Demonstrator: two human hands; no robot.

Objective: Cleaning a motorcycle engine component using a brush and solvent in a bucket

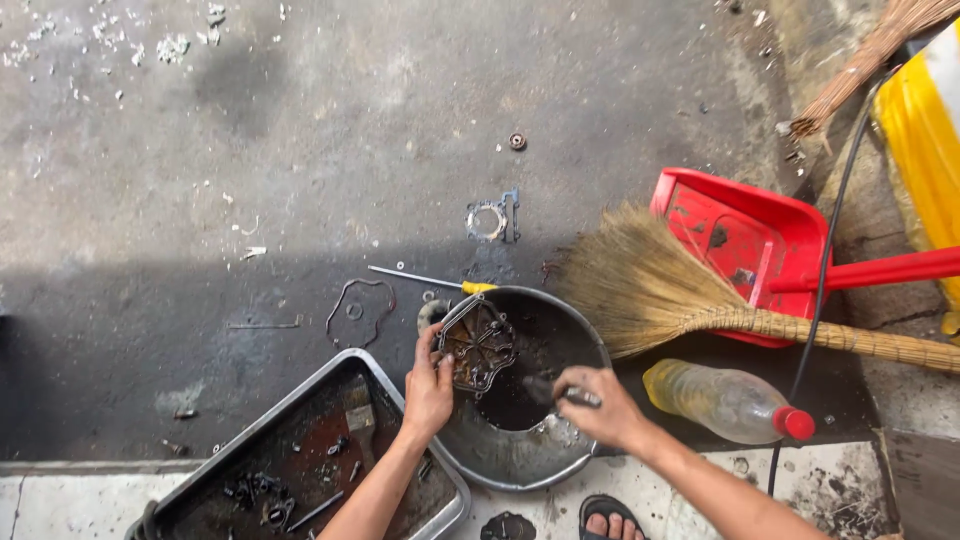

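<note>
The right hand (600, 405) hides most of a dark tool, fingers clamped on it; the left hand (428, 390) grips a cover (478, 345) over the bowl (520, 455), broom (650, 290) beside.

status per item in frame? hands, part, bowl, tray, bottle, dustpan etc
left hand: gripping the grimy metal cover plate, tilted over the bowl
right hand: closed on a small brush, tip in the bowl
round metal bowl: upright, dark liquid inside
metal tray: on the ground, holds small parts and a paintbrush
plastic bottle: lying down, red cap on
red dustpan: flat, broom bristles against it
screwdriver: lying loose
gasket: flat on concrete
</note>
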